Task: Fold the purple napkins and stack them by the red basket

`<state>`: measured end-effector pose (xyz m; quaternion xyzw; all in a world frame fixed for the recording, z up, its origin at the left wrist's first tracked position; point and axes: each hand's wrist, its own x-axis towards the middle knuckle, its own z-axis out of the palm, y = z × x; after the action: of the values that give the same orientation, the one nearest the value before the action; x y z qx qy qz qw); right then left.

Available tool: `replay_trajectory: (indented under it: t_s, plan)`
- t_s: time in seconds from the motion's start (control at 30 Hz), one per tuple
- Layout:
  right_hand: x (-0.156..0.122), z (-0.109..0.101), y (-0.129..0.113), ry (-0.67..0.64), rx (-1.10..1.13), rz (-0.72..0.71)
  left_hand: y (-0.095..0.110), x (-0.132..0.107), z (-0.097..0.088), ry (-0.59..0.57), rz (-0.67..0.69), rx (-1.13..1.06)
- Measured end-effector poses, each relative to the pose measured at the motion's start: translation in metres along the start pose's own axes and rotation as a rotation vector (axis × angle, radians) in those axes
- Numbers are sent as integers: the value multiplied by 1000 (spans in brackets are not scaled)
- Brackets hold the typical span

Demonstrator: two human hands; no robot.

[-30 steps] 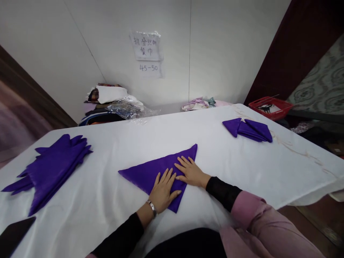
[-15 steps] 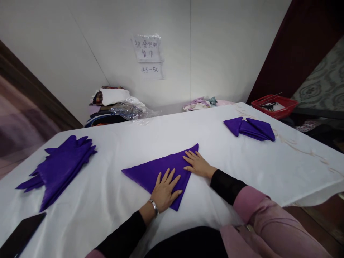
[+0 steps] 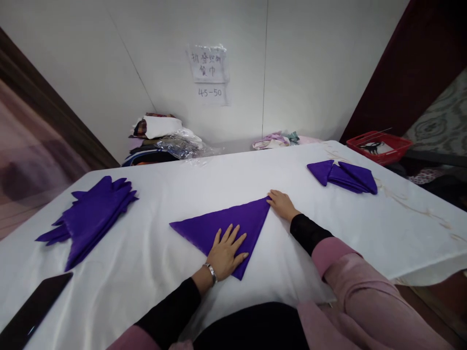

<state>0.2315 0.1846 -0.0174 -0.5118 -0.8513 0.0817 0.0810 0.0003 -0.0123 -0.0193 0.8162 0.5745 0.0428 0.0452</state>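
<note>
A purple cloth napkin (image 3: 215,218), folded into a triangle, lies on the white tablecloth (image 3: 153,291) in front of me. My left hand (image 3: 224,253) rests flat on its lower part, fingers spread, with a metal bracelet at the wrist. At the napkin's upper right corner, my right hand (image 3: 282,204) pinches the tip, its fingers bent and closed on the cloth. To the left lies a fanned pile of purple napkins (image 3: 98,214). Folded purple napkins (image 3: 346,176) lie at the right, one with a pointed end.
A dark phone-like slab (image 3: 36,306) lies at the near left edge. Behind the table are stacked fabrics with clear plastic (image 3: 164,138), and some pink cloth (image 3: 272,141). A red basket (image 3: 383,150) holds black-handled scissors beyond the right far corner. A handwritten sign (image 3: 209,73) hangs on the wall.
My right hand has slid from lying open on the napkin up to its upper right corner and closed there. My left hand stays flat on the cloth. The view has shifted slightly.
</note>
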Motion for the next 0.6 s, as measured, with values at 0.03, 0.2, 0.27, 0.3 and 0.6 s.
replay_trajectory:
  t_s: [0.03,0.2,0.27,0.3,0.6]
  plan:
    - [2,-3,-1,8,0,25,0,0,0,5,1,-2]
    - [19,-16,-4,-64,9,115,0,1,0,8,6,-21]
    - [28,-20,-5,-116,28,146,1,1,0,3,5,-35]
    - [32,-21,-5,-141,41,156,1,1,0,-1,3,-43]
    - [18,-33,0,-129,280,177,-6,6,-10,-81,44,-115]
